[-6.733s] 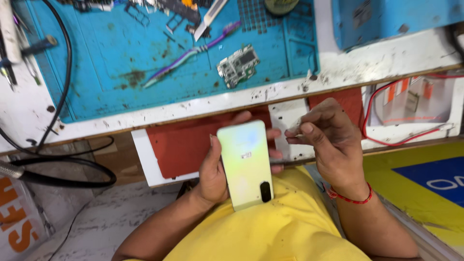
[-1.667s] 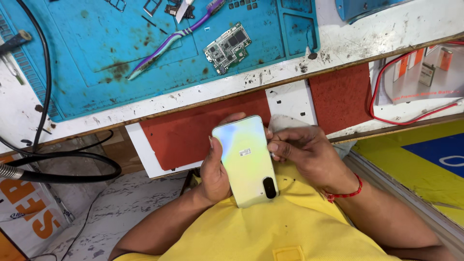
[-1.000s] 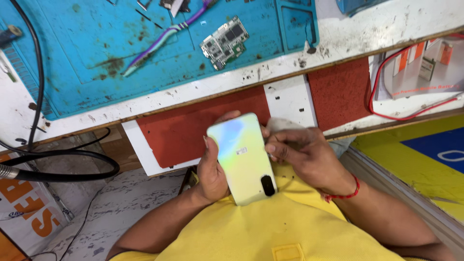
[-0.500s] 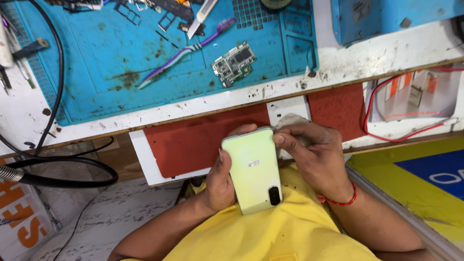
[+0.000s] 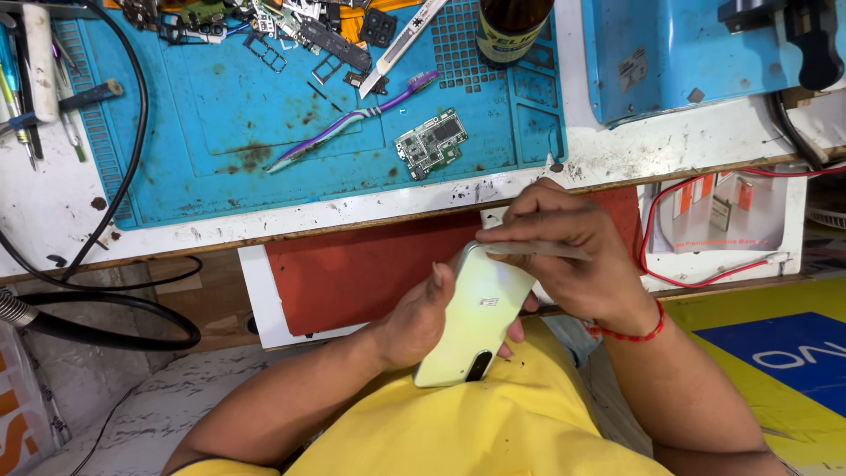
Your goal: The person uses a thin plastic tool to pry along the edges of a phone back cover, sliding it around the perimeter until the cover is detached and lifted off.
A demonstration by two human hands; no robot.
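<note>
Right hand (image 5: 577,264), thin tool (image 5: 538,251) at phone (image 5: 471,322) edge

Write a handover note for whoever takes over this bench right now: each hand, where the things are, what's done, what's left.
Left hand: grips the phone from the side, back cover up, camera end toward the body, held above the lap and below the bench edge.
Right hand: pinches a thin flat pry tool laid at the phone's top edge.
Bench: circuit board, toothbrush and knife lie on the blue mat; a bottle stands at its far edge.
Done: tool set at the seam.
Left: the back cover looks still on; it seems not yet lifted.
</note>
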